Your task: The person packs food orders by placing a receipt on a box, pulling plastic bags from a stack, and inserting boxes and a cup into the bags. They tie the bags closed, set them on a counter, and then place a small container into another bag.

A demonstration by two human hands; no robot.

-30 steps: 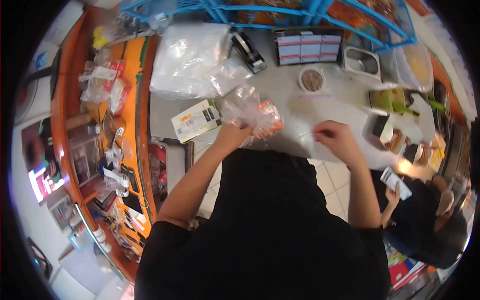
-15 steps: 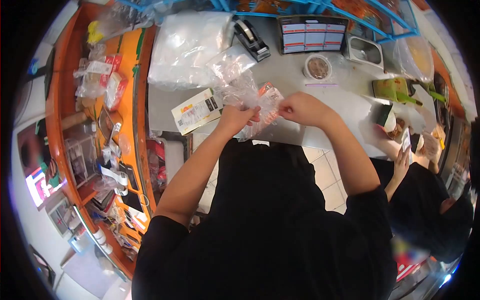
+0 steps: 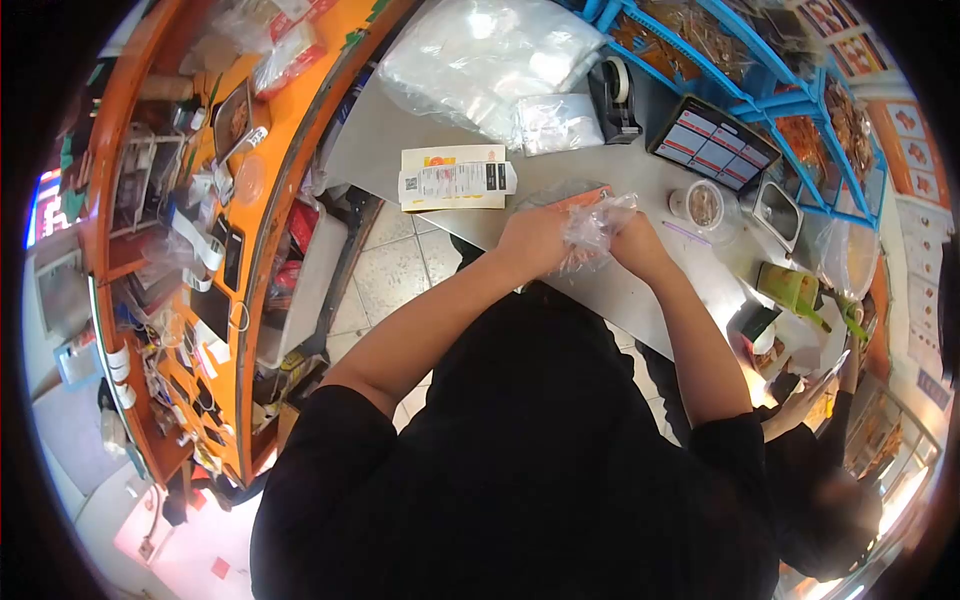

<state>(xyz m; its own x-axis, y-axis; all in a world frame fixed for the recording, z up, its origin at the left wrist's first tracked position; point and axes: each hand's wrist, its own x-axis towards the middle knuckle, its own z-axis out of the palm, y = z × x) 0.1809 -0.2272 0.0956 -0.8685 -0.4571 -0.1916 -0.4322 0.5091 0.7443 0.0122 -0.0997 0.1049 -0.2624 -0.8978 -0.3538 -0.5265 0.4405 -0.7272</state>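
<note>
Both my hands are at a clear plastic bag (image 3: 588, 240) with something orange-red in it, over the metal table's near edge. My left hand (image 3: 535, 240) is closed round the bag's left side. At its right end, my right hand (image 3: 636, 243) has its fingers pinched on the plastic. Left of them lies a white and yellow box (image 3: 455, 180) with a printed label. Behind are a stack of clear plastic bags (image 3: 480, 65), a smaller plastic packet (image 3: 558, 124) and a black tape dispenser (image 3: 613, 100).
On the metal table (image 3: 640, 290) stand a tablet (image 3: 712, 143), a lidded round cup (image 3: 697, 205), a steel tray (image 3: 777, 215) and a green container (image 3: 788, 288). Blue racks (image 3: 740, 75) are behind. A co-worker's hand (image 3: 795, 408) is at right; an orange counter (image 3: 285, 130) is at left.
The view has turned, so the table now appears tilted. My hands have come closer together on the bag, and my left hand now wraps round it.
</note>
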